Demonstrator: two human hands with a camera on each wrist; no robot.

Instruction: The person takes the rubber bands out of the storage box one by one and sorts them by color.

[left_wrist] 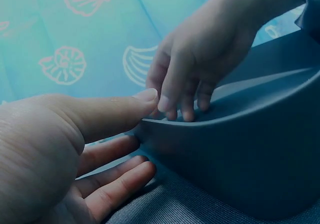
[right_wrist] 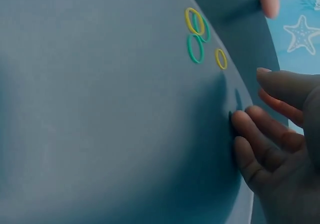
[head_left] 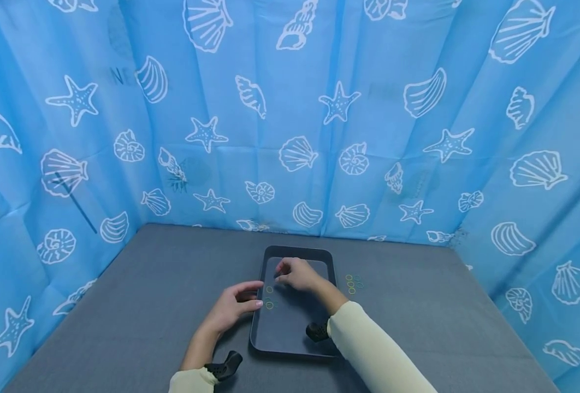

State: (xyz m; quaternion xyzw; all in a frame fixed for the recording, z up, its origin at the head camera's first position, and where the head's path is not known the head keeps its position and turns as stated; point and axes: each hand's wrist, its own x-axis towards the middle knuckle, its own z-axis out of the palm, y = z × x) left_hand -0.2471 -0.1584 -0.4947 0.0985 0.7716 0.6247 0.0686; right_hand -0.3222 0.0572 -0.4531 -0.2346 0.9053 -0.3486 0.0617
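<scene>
A dark grey rectangular tray (head_left: 290, 333) lies on the table, with several thin yellow and green rings inside along its left side. In the right wrist view, a yellow ring (right_wrist: 221, 59) lies apart from an overlapping group beside a green ring (right_wrist: 195, 49). My left hand (head_left: 231, 308) touches the tray's left side, its thumb (left_wrist: 110, 115) at the rim and the other fingers extended outside the wall. Over the tray's far left part, my right hand (head_left: 297, 274) reaches down, fingers (right_wrist: 250, 156) loosely bent close to the tray floor. No ring shows between its fingertips.
Outside the tray, to its right, several more yellow rings (head_left: 351, 284) and green rings (head_left: 360, 284) lie on the grey table (head_left: 418, 316). A blue curtain (head_left: 290, 125) with white shell and starfish drawings encloses the table's back and sides.
</scene>
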